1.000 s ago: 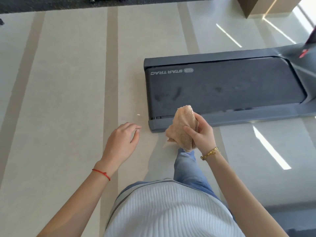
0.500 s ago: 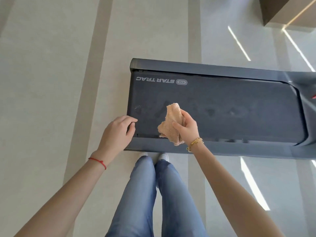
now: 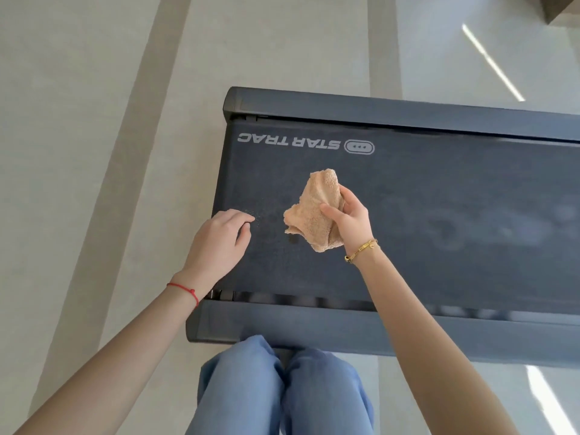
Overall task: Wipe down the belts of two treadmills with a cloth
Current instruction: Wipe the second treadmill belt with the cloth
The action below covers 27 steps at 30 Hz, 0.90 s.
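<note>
A dark treadmill belt [image 3: 423, 189] with a "STAR TRAC" logo runs from the middle of the view off to the right, framed by grey side rails [image 3: 345, 328]. My right hand [image 3: 350, 219] grips a bunched peach cloth [image 3: 317, 211] just above the belt's rear end. My left hand [image 3: 216, 243] hovers over the belt's left edge, fingers loosely curled and holding nothing. A dark smudge and pale specks lie on the belt between my hands. Fainter marks show on the belt farther right.
Pale tiled floor [image 3: 94, 152] with darker stripes surrounds the treadmill. My knees in blue jeans [image 3: 282, 390] are against the near rail. A brown block [image 3: 565, 7] sits at the top right corner.
I have come closer to the treadmill and lower. Both hands have moved forward from the near rail to over the belt, the cloth still held in my right hand.
</note>
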{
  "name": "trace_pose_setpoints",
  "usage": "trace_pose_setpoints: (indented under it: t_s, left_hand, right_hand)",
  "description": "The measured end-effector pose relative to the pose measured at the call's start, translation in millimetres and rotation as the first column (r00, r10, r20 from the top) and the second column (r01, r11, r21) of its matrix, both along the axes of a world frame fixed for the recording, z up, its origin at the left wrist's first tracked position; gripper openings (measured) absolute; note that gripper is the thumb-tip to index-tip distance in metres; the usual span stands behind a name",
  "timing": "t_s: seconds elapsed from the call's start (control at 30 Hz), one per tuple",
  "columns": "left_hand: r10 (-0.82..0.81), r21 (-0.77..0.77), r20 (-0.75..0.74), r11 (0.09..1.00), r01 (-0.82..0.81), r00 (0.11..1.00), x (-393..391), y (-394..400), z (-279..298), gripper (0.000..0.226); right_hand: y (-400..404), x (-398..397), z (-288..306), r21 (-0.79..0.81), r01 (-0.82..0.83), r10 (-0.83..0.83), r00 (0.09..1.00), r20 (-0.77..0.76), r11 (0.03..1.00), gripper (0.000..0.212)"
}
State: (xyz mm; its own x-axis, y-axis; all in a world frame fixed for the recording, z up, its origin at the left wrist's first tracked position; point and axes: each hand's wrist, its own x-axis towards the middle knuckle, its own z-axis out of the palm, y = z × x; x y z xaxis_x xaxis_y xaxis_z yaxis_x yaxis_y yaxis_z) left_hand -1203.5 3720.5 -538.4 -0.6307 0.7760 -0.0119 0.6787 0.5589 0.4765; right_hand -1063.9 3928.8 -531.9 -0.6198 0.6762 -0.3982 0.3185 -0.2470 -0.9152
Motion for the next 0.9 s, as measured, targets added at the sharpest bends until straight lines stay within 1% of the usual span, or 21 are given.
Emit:
trace_pose_setpoints:
  t_s: [0.13, 0.23, 0.33, 0.4, 0.47, 0.53, 0.57, 0.6, 0.63, 0.67, 0.7, 0.73, 0.77, 0.8, 0.83, 0.87, 0.9]
  left_hand:
    - [-0.028, 0.022, -0.049, 0.999, 0.03, 0.998, -13, 10, -94, 0.021]
    - [-0.068, 0.021, -0.1, 0.997, 0.07, 0.993, -15, 12, -152, 0.021]
    - [-0.1, 0.025, -0.125, 0.994, 0.104, 0.987, -14, 10, -191, 0.022]
    - [-0.121, 0.04, -0.148, 0.991, 0.129, 0.982, -13, 8, -208, 0.023]
    - [-0.139, 0.057, -0.169, 0.987, 0.15, 0.976, -10, 6, -219, 0.024]
    - [-0.155, 0.069, -0.189, 0.983, 0.17, 0.97, -7, 7, -227, 0.024]
    - [-0.16, 0.074, -0.199, 0.981, 0.177, 0.967, -6, 7, -229, 0.024]
    - [-0.163, 0.08, -0.211, 0.98, 0.183, 0.964, -4, 7, -232, 0.024]
    - [-0.167, 0.085, -0.225, 0.978, 0.19, 0.96, -1, 7, -234, 0.024]
    - [-0.173, 0.086, -0.237, 0.976, 0.198, 0.956, 1, 7, -237, 0.024]
    - [-0.175, 0.083, -0.248, 0.976, 0.201, 0.953, 3, 7, -240, 0.025]
    - [-0.175, 0.079, -0.257, 0.976, 0.201, 0.951, 5, 7, -242, 0.026]
    - [-0.172, 0.075, -0.266, 0.977, 0.198, 0.949, 7, 7, -244, 0.026]
    - [-0.17, 0.071, -0.272, 0.978, 0.196, 0.947, 9, 7, -246, 0.027]
    - [-0.169, 0.064, -0.274, 0.979, 0.193, 0.947, 10, 6, -248, 0.03]
    - [-0.171, 0.051, -0.273, 0.98, 0.192, 0.947, 11, 5, -250, 0.035]
    - [-0.175, 0.036, -0.272, 0.981, 0.191, 0.946, 11, 4, -252, 0.038]
  right_hand:
    - [19, -13, -96, -0.007, 0.002, -0.002, 1.0, -0.031, 1.0, 0.043]
    - [32, -2, -163, 0.055, 0.014, -0.013, 1.0, -0.007, 0.998, 0.047]
    - [37, 18, -209, 0.178, 0.022, -0.034, 0.997, 0.065, 0.984, 0.059]
    - [40, 29, -223, 0.296, 0.029, -0.07, 0.989, 0.13, 0.955, 0.07]
    - [43, 36, -231, 0.423, -0.002, -0.1, 0.971, 0.218, 0.906, 0.074]
    - [44, 42, -238, 0.556, -0.074, -0.105, 0.953, 0.283, 0.828, 0.073]
    - [43, 43, -239, 0.624, -0.124, -0.107, 0.942, 0.319, 0.771, 0.07]
    - [41, 44, -242, 0.699, -0.184, -0.124, 0.923, 0.365, 0.691, 0.066]
    - [39, 45, -244, 0.774, -0.241, -0.162, 0.901, 0.403, 0.586, 0.061]
    - [36, 45, -244, 0.831, -0.28, -0.194, 0.891, 0.411, 0.48, 0.056]
    - [32, 45, -243, 0.867, -0.309, -0.183, 0.897, 0.402, 0.39, 0.052]
    - [28, 44, -243, 0.881, -0.348, -0.125, 0.906, 0.404, 0.321, 0.052]
    - [24, 43, -243, 0.858, -0.428, -0.039, 0.889, 0.457, 0.285, 0.056]
    - [21, 42, -245, 0.803, -0.535, 0.038, 0.837, 0.545, 0.263, 0.062]
    - [19, 41, -248, 0.727, -0.638, 0.088, 0.764, 0.639, 0.254, 0.068]
    - [20, 40, -253, 0.66, -0.707, 0.108, 0.699, 0.707, 0.253, 0.073]
    - [21, 39, -258, 0.628, -0.736, 0.109, 0.666, 0.738, 0.253, 0.075]
